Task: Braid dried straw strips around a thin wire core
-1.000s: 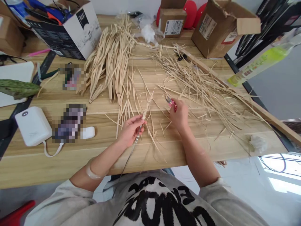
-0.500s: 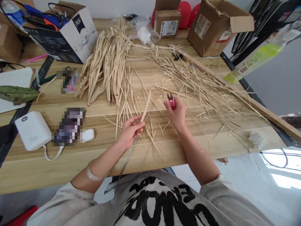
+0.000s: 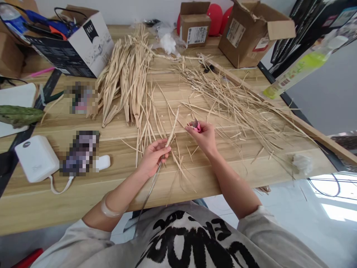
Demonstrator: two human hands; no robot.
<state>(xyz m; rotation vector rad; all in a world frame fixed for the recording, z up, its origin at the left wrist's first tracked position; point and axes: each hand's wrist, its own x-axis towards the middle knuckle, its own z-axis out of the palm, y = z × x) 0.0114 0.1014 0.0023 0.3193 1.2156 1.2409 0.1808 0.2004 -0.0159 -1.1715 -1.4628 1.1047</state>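
Note:
My left hand pinches a thin braided straw stem near its lower end. The braid is wrapped on metal wire, which trails down past the table edge toward my lap. To its right, my right hand is closed around small pink-handled snips, whose dark blades point up and left. The snips are apart from the braid's tip. Loose straw strips lie around and beneath my left hand, and little cut bits are scattered between the hands.
A thick bundle of dried straw leaves lies at the back left, a spread of thin strips at the right. Cardboard boxes stand along the back. A white power bank is at left, and a wooden strip borders the right.
My right hand has moved slightly left and down with the snips, turning them nearer the braid. My left hand keeps its hold on the stem. The whole view has shifted a little.

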